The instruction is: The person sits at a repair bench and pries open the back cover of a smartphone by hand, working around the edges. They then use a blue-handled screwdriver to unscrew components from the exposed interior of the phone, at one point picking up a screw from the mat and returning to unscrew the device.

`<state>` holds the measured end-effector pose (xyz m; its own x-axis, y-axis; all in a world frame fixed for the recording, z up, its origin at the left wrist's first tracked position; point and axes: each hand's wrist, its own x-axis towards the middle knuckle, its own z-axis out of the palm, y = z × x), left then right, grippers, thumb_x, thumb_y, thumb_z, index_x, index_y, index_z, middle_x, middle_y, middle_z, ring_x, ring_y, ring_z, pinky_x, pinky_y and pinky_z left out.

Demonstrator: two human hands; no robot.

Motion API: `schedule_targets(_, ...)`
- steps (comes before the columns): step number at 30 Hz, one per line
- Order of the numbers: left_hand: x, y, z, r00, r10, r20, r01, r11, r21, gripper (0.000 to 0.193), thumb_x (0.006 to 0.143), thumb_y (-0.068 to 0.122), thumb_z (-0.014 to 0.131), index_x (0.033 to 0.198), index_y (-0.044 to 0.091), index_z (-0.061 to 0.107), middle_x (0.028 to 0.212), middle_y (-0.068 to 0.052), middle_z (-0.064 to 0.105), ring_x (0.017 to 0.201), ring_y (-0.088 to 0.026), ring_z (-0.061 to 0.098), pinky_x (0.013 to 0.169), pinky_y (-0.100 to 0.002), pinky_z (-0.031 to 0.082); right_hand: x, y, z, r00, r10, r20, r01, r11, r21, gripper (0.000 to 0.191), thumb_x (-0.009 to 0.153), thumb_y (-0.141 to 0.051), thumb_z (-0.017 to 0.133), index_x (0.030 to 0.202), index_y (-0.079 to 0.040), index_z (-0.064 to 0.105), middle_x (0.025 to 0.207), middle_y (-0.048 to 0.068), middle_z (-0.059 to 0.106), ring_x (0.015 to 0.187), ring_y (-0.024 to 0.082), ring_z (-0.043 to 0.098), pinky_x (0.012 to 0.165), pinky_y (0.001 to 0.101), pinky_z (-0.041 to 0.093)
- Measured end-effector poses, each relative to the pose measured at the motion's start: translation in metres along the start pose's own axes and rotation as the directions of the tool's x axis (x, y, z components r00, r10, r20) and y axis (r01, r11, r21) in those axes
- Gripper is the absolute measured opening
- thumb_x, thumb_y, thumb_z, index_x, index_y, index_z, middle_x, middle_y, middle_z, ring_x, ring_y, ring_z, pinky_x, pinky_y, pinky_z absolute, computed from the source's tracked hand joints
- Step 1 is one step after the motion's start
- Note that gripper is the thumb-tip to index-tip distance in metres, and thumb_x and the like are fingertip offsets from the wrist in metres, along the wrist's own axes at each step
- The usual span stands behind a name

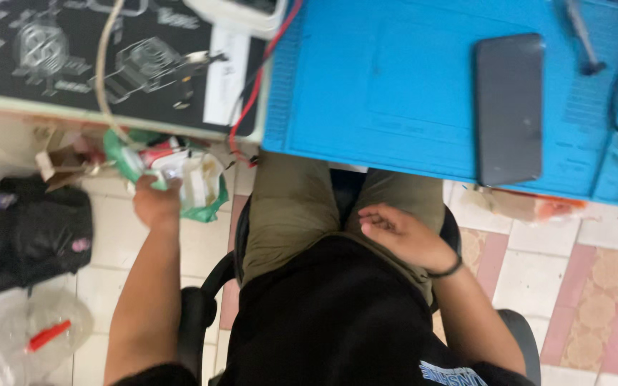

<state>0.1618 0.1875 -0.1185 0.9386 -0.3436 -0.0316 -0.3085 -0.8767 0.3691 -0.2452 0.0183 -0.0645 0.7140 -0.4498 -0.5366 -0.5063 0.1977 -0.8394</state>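
Two hands apart: your left hand [155, 202] reaches low at frame left, fingers closed on scrap at the green bag [205, 187], which could spill; right hand [402, 232] rests loosely curled, empty.

The workbench carries a blue silicone work mat [395, 93] with a dark rectangular smartphone [509, 107] lying flat on it, screen up. Beside the mat lies a black printed mat [73, 64]. A red wire [255, 86] runs between them. On the tiled floor [595, 286] rests a black bag [23, 236].
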Motion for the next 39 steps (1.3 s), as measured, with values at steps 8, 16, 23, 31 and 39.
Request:
schedule_targets(8,-0.010,0.020,-0.033,0.991,0.115,0.061,-0.088,0.936,-0.340,0.036,0.093,0.028,0.088,0.110,0.003,0.070,0.082,-0.010,0.070,0.070,-0.018,0.064,0.066,-0.033,0.050,-0.080,-0.111,-0.080,0.541,-0.518,-0.662,-0.126,0.728,-0.673,0.049,0.095,-0.032,0.085,0.127,-0.002,0.063,0.114,0.015,0.068,0.102,0.025,0.067,0.086,0.0340,0.054)
schedule_targets(16,-0.078,0.112,-0.086,0.201,0.725,0.659,0.001,0.672,-0.740,0.045,0.081,0.015,0.083,0.122,0.007,0.067,0.087,-0.002,0.073,0.081,-0.011,0.070,0.075,-0.027,0.057,-0.026,-0.129,-0.092,0.593,-0.477,-0.649,-0.356,0.567,-0.743,0.098,0.067,-0.048,0.093,0.139,0.003,0.050,0.108,0.027,0.061,0.095,0.045,0.060,0.076,0.0527,0.050)
schedule_targets(23,-0.103,0.235,-0.081,0.137,0.826,0.547,0.208,0.515,-0.831,0.053,0.091,0.011,0.081,0.137,0.001,0.057,0.111,-0.010,0.066,0.104,-0.018,0.065,0.093,-0.033,0.054,-0.036,-0.126,-0.116,0.671,-0.327,-0.665,0.030,0.909,-0.417,0.084,0.067,-0.031,0.090,0.136,0.001,0.055,0.116,0.017,0.063,0.106,0.030,0.063,0.092,0.0412,0.053)
schedule_targets(31,-0.138,0.334,-0.053,0.251,0.838,0.485,0.410,0.362,-0.837,0.078,0.097,0.017,0.070,0.158,0.005,0.022,0.136,-0.012,0.056,0.126,-0.019,0.056,0.110,-0.037,0.046,-0.010,-0.119,-0.089,0.818,-0.337,-0.466,0.552,0.688,0.471,0.081,0.077,-0.011,0.085,0.146,0.002,0.044,0.135,0.010,0.057,0.130,0.020,0.056,0.116,0.0360,0.043)
schedule_targets(39,-0.138,0.342,-0.040,0.252,0.794,0.553,0.370,0.448,-0.813,0.051,0.103,0.030,0.056,0.146,0.002,0.048,0.139,-0.008,0.058,0.130,-0.016,0.054,0.111,-0.034,0.042,0.009,-0.116,-0.065,0.675,-0.355,-0.647,0.606,0.767,0.211,0.091,0.071,-0.007,0.088,0.148,0.002,0.041,0.133,0.011,0.056,0.127,0.022,0.056,0.113,0.0380,0.043)
